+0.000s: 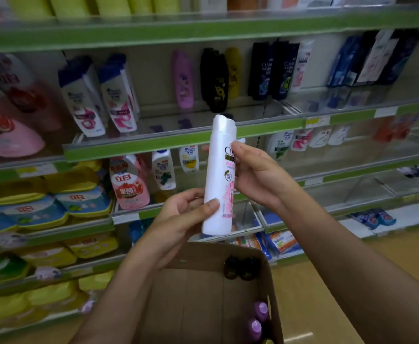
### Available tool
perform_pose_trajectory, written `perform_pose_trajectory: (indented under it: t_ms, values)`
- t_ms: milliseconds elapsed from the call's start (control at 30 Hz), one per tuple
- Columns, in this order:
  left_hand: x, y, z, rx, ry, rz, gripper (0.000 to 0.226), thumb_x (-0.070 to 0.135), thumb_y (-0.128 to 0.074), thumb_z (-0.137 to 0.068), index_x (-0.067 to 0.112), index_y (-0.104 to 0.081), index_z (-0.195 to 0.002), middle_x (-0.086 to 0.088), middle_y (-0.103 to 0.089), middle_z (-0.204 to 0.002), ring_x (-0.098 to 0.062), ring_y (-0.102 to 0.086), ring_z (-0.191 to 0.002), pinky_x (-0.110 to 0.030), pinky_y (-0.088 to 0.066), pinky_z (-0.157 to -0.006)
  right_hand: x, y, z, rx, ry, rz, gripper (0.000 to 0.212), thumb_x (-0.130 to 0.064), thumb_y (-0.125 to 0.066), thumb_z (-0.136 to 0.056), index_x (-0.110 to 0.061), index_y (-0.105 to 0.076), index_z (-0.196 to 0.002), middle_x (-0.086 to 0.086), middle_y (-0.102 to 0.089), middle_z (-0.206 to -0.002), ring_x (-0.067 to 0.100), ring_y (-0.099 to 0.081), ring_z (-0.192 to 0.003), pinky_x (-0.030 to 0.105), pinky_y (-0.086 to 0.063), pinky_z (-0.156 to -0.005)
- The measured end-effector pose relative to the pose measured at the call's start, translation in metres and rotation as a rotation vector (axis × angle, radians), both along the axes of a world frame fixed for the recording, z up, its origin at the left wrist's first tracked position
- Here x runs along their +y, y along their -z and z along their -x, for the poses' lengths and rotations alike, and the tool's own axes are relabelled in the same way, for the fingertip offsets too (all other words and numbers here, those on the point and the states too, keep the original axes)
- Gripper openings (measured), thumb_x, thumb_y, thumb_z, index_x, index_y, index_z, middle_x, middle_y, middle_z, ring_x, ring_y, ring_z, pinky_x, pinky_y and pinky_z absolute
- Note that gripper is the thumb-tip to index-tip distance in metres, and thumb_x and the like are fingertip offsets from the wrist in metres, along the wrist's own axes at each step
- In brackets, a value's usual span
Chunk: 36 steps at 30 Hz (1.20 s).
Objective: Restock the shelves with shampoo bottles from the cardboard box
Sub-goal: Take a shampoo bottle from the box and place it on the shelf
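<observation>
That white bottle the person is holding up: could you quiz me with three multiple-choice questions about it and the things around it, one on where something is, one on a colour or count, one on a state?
1. Where is the white bottle?
A. Lying in the cardboard box
B. Held up in front of the shelves, above the cardboard box
C. Standing on the top shelf

2. What colour are the caps on the two bottles at the box's right wall?
A. Purple
B. Red
C. Green

3. How is the white bottle held?
A. By the left hand alone
B. By nobody
C. By both hands, roughly upright

Answers: 1 B, it is in the air over the open box. 2 A, both caps show purple. 3 C, the left hand grips its lower part and the right hand its middle.
</observation>
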<state>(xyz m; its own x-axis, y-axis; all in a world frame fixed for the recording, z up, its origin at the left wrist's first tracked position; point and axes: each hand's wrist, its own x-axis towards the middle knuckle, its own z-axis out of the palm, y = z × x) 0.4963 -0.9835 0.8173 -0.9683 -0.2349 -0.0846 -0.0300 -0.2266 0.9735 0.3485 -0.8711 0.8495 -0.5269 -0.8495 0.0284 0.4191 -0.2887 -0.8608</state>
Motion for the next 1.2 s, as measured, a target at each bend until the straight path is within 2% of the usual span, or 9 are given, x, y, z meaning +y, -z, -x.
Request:
perform_pose_trajectory:
  t_ms: [67, 133, 267, 433, 533, 667, 767, 933, 1200]
  values:
    - [0.001, -0.006, 0.002, 0.019, -0.069, 0.047, 0.046, 0.025, -0.073, -0.069, 0.007, -0.06, -0.109, -0.01, -0.07, -0.107, -0.023, -0.068, -0.098, -0.028, -0.056, -0.076, -0.002, -0.007, -0.002, -0.029, -0.011, 0.025, 0.054, -0.024, -0.054, -0.089, 0.007, -0.046, -0.132, 0.031, -0.039, -0.142, 0.023, -0.059, -0.101, 0.039, -0.049, -0.095]
    - [0.0, -0.007, 0.004, 0.029, -0.117, 0.098, 0.051, 0.029, -0.078, -0.063, 0.009, -0.06, -0.106, -0.01, -0.069, -0.107, -0.022, -0.068, -0.097, -0.026, -0.055, -0.073, -0.003, -0.012, -0.004, -0.035, -0.03, 0.029, 0.049, -0.022, -0.049, -0.094, 0.007, -0.045, -0.134, 0.029, -0.045, -0.14, 0.025, -0.06, -0.107, 0.037, -0.051, -0.093]
    - [-0.003, -0.011, 0.003, 0.024, -0.166, 0.162, 0.061, 0.04, -0.081, -0.053, 0.013, -0.059, -0.103, -0.006, -0.069, -0.108, -0.02, -0.067, -0.098, -0.036, -0.055, -0.082, -0.004, -0.019, -0.007, -0.003, -0.063, 0.026, 0.04, -0.021, -0.042, -0.099, 0.002, -0.048, -0.131, 0.021, -0.059, -0.126, 0.026, -0.062, -0.112, 0.038, -0.053, -0.093]
    - [-0.008, -0.019, 0.002, 0.023, -0.096, 0.113, 0.057, 0.033, -0.079, -0.069, 0.017, -0.058, -0.119, -0.001, -0.067, -0.116, -0.017, -0.064, -0.107, -0.03, -0.054, -0.084, -0.013, -0.031, -0.01, 0.068, 0.092, 0.009, 0.026, -0.02, -0.057, -0.086, -0.006, -0.061, -0.108, 0.005, -0.067, -0.091, 0.015, -0.065, -0.078, 0.03, -0.055, -0.073]
    - [-0.011, -0.023, 0.002, 0.008, -0.091, 0.19, 0.063, 0.034, -0.077, -0.065, 0.018, -0.058, -0.123, 0.003, -0.069, -0.113, -0.014, -0.066, -0.104, -0.031, -0.054, -0.087, -0.021, -0.039, -0.016, 0.167, 0.209, -0.062, 0.024, -0.018, -0.068, -0.08, -0.01, -0.062, -0.103, 0.006, -0.07, -0.087, 0.016, -0.066, -0.073, 0.026, -0.053, -0.06]
    - [-0.024, -0.027, 0.001, 0.011, -0.118, 0.18, 0.053, 0.023, -0.073, -0.072, 0.012, -0.059, -0.122, -0.003, -0.07, -0.111, -0.017, -0.067, -0.103, -0.033, -0.055, -0.088, -0.033, -0.047, -0.024, 0.243, 0.346, -0.103, 0.022, -0.013, -0.071, -0.083, -0.01, -0.054, -0.096, 0.007, -0.068, -0.088, 0.017, -0.067, -0.068, 0.019, -0.045, -0.045]
    - [-0.035, -0.031, -0.001, 0.01, -0.127, 0.154, 0.047, 0.011, -0.07, -0.078, 0.008, -0.057, -0.123, -0.006, -0.069, -0.112, -0.017, -0.067, -0.102, -0.032, -0.055, -0.088, -0.042, -0.053, -0.025, 0.267, 0.372, -0.113, 0.028, -0.015, -0.073, -0.081, -0.01, -0.05, -0.094, 0.008, -0.067, -0.091, 0.021, -0.068, -0.075, 0.023, -0.047, -0.046]
    - [-0.044, -0.036, 0.008, 0.006, -0.13, 0.165, 0.043, 0.008, -0.069, -0.08, 0.005, -0.057, -0.121, -0.007, -0.07, -0.111, -0.018, -0.068, -0.099, -0.029, -0.056, -0.082, -0.049, -0.058, -0.02, 0.31, 0.381, -0.118, 0.029, -0.015, -0.075, -0.079, -0.01, -0.051, -0.096, 0.004, -0.07, -0.088, 0.022, -0.071, -0.083, 0.042, -0.057, -0.073]
    - [-0.013, -0.047, 0.055, 0.013, -0.027, 0.202, 0.039, 0.007, -0.068, -0.08, 0.008, -0.058, -0.118, -0.005, -0.07, -0.11, -0.016, -0.069, -0.097, -0.025, -0.056, -0.081, -0.012, -0.061, 0.016, 0.316, 0.495, -0.121, 0.03, -0.014, -0.076, -0.078, -0.009, -0.053, -0.096, 0.012, -0.07, -0.098, 0.025, -0.07, -0.088, 0.043, -0.055, -0.073]
